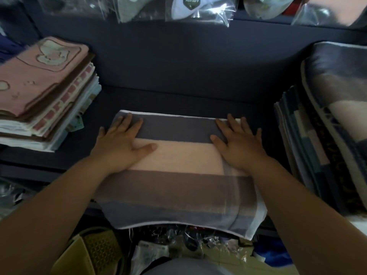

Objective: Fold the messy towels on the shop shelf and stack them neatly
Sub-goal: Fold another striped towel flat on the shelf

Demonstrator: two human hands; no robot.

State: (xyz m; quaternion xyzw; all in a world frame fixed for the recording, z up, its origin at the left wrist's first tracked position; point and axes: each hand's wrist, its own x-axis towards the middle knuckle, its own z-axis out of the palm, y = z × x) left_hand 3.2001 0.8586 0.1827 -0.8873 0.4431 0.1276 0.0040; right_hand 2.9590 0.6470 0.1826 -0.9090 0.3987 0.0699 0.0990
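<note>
At the shelf's (178,62) near edge lies the striped towel (178,155), overhanging slightly. Left hand (123,141) and right hand (238,143) press flat, fingers spread. It looks soft, light and limp; best pinched at the far corners.

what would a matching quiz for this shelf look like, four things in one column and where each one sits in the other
Things:
1 striped towel
2 pink towel stack
3 blue patterned stack
4 bagged goods

Places:
A hanging above the shelf
B left end
C right end
D middle, under the left hand and right hand

Pairs: 1-D, 2-B, 3-C, 4-A
</note>
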